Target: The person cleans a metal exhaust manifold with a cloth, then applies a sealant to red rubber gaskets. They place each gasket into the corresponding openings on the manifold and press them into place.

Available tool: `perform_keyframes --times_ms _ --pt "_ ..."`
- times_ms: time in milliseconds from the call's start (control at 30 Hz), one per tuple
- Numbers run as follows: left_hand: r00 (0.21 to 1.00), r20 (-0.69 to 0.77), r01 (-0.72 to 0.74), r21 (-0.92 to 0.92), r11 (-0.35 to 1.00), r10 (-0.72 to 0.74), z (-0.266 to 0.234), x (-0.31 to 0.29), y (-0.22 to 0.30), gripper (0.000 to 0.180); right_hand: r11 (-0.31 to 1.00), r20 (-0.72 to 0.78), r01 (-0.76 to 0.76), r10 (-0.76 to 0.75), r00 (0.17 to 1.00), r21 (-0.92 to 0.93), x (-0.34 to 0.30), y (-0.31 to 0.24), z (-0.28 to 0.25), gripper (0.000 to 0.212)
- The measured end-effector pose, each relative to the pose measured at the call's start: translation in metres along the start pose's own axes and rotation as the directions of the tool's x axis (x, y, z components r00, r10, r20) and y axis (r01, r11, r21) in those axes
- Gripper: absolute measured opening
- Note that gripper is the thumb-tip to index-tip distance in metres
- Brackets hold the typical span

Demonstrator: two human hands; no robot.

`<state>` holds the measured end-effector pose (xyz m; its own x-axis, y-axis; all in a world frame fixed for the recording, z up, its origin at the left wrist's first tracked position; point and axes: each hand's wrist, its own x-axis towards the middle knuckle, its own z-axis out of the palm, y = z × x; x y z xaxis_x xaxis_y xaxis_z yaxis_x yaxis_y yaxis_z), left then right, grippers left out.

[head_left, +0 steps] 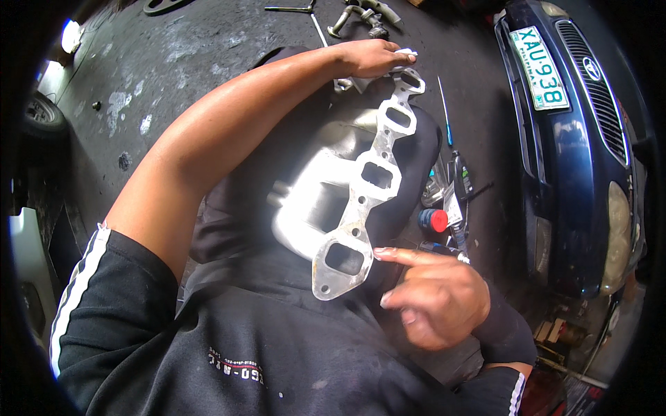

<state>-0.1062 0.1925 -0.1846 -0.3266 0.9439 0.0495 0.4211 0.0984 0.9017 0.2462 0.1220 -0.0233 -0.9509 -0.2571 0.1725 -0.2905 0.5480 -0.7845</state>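
Observation:
A silver metal intake manifold [316,166] lies across my lap, its flat flange with several squarish ports facing up. My left hand [368,59] reaches over to the far end of the manifold and grips it there; its palm side is hidden. Something small and white [408,53] shows at the fingertips, too small to name. Beside the near end of the flange is my right hand [438,298], index finger stretched out with its tip at the flange edge. The other fingers are loosely bent, slightly blurred, with nothing seen in them.
A dark blue car front [555,145] stands at the right. On the floor nearby lie a red-capped container [436,220], a black bottle [461,177] and a blue-handled screwdriver [448,132]. Metal pipe parts [361,19] lie at the far side, and a tire [43,114] at the left.

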Motion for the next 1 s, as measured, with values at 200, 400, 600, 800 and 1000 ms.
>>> perform_keyframes --times_ms 200,400,600,800,1000 --pt "0.998 0.062 0.002 0.056 0.998 -0.006 -0.003 0.001 0.005 0.084 0.969 -0.006 -0.143 0.145 0.989 -0.202 -0.002 0.014 -0.003 0.075" --pt "0.996 0.063 0.051 0.076 0.996 -0.056 -0.003 0.0 0.009 0.081 0.952 0.061 -0.09 0.112 0.992 -0.294 -0.006 0.022 0.006 0.089" --pt "0.998 0.063 0.006 0.152 0.988 -0.016 -0.002 0.01 -0.005 0.054 0.929 0.014 -0.08 0.092 0.996 -0.362 -0.021 0.02 0.02 0.09" --pt "0.998 0.048 -0.048 0.261 0.964 0.037 0.0 0.014 -0.012 0.045 0.931 -0.058 -0.094 0.079 0.995 -0.354 -0.039 0.014 0.037 0.09" --pt "0.997 0.069 -0.051 0.262 0.964 0.034 -0.001 0.01 -0.007 0.046 0.94 -0.047 -0.03 0.015 0.999 -0.339 -0.037 0.007 0.036 0.082"
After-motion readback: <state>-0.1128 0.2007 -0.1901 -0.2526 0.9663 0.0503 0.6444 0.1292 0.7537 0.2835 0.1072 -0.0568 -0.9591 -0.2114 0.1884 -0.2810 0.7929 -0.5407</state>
